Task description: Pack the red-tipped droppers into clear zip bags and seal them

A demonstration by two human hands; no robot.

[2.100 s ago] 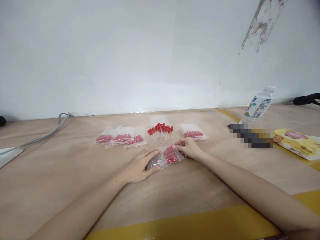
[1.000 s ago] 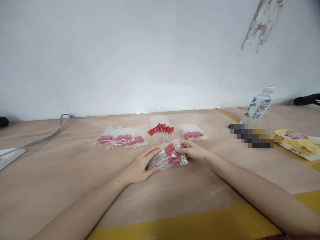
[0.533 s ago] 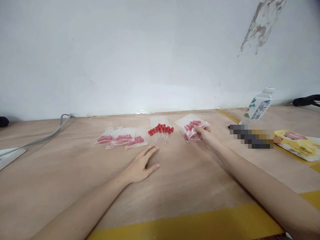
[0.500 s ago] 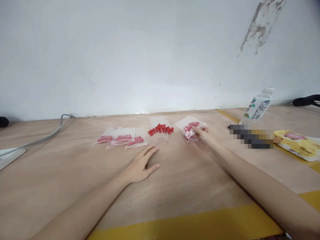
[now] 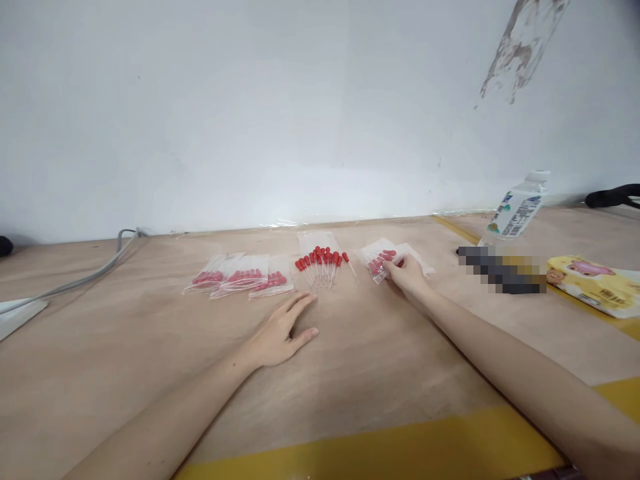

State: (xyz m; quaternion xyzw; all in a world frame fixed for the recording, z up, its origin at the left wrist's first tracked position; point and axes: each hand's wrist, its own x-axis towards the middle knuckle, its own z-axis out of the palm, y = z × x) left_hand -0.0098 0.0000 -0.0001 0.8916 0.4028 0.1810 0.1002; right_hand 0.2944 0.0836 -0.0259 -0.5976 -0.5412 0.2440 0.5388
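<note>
My left hand [image 5: 283,331] lies flat on the wooden table [image 5: 350,360], fingers stretched out, holding nothing. Just beyond its fingertips is a loose bunch of red-headed pins [image 5: 321,263] on a clear bag. My right hand [image 5: 407,275] reaches to the back right and rests on a small stack of clear bags of red pins [image 5: 383,260], fingers curled over the top bag. Three more filled bags [image 5: 240,279] lie in a row to the left.
A tilted plastic bottle [image 5: 517,209] stands at the back right, with a yellow packet [image 5: 595,283] and a blurred dark object [image 5: 500,270] nearby. A grey cable [image 5: 85,273] runs along the left. A yellow stripe [image 5: 400,450] marks the table's near edge.
My right hand carried the filled bag from in front of me to the stack at the back right and set it down. My left hand let go of the bag and stayed flat.
</note>
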